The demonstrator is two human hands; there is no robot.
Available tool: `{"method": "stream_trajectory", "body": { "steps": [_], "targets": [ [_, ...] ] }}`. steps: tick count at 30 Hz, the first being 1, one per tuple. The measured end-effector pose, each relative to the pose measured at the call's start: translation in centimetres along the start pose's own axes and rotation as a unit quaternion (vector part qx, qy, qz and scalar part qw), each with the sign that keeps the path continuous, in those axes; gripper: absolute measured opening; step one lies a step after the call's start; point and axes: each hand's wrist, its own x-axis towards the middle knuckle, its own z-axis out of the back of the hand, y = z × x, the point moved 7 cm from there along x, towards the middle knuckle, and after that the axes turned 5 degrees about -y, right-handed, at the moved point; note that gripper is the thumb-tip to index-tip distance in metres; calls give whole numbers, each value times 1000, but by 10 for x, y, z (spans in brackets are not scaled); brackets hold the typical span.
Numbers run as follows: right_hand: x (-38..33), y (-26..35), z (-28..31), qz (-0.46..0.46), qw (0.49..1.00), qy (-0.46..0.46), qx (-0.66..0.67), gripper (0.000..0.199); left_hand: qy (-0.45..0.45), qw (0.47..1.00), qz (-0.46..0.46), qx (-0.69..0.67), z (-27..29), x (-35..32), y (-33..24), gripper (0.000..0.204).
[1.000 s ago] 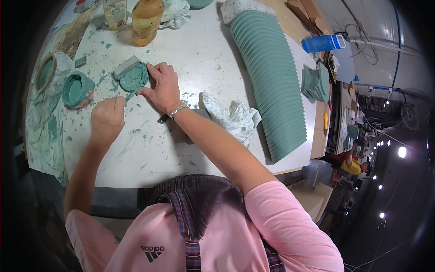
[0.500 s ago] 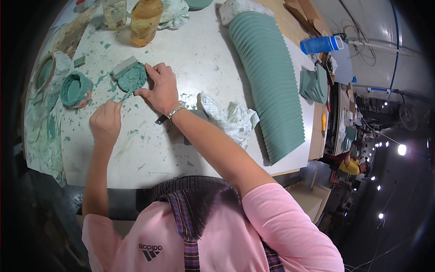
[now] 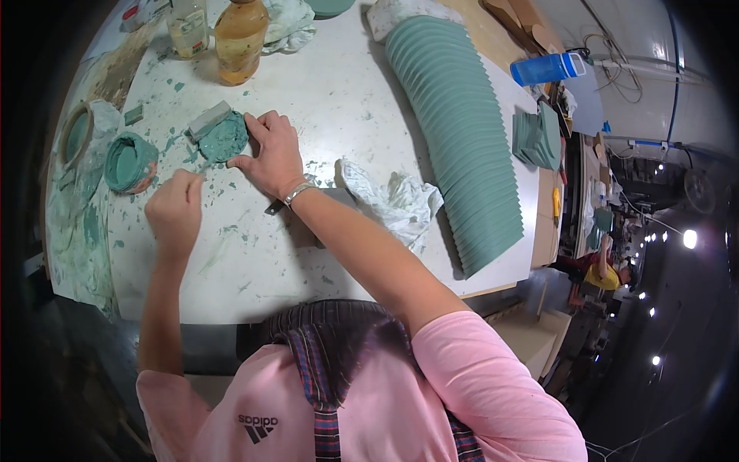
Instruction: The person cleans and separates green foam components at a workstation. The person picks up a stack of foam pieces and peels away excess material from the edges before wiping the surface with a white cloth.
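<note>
A lump of green clay [image 3: 223,138] lies on the white, green-smeared table [image 3: 339,100], with a small grey block [image 3: 208,119] against its far edge. My right hand [image 3: 271,154] rests on the lump's right side, fingers and thumb gripping it. A metal bracelet sits on that wrist. My left hand [image 3: 175,209] is just below and left of the lump. Its fingers are pinched on what looks like a thin tool [image 3: 202,164] pointing at the clay.
A green-coated bowl [image 3: 129,162] and a round ring [image 3: 75,135] sit at the left. Two bottles [image 3: 240,38] stand at the back. A crumpled white rag [image 3: 396,202] lies right of my forearm, beside a long row of green ribbed pieces [image 3: 462,131]. A blue bottle [image 3: 545,69] lies far right.
My left hand has risen from lower on the table toward the clay lump. My right hand has stayed on the lump.
</note>
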Motion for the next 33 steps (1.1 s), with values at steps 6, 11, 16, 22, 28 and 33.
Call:
{"method": "stream_trajectory", "body": {
  "steps": [6, 11, 16, 22, 28, 33],
  "targets": [
    [1, 2, -2, 17, 1000, -3, -6, 77, 28, 992, 116, -39, -15, 1, 23, 15],
    [0, 3, 2, 23, 1000, -11, 1, 77, -32, 996, 80, -26, -9, 14, 19, 16],
    [0, 1, 0, 19, 1000, -10, -2, 76, 49, 991, 125, 0, -23, 6, 29, 18],
    [1, 3, 2, 21, 1000, -13, 0, 76, 70, 989, 109, 68, -24, 14, 30, 16],
    [0, 3, 1, 23, 1000, -11, 2, 77, 35, 992, 96, 70, -19, 21, 30, 17],
    [0, 2, 1, 22, 1000, -9, -1, 77, 91, 988, 89, 89, -32, 22, 27, 17]
  ]
}}
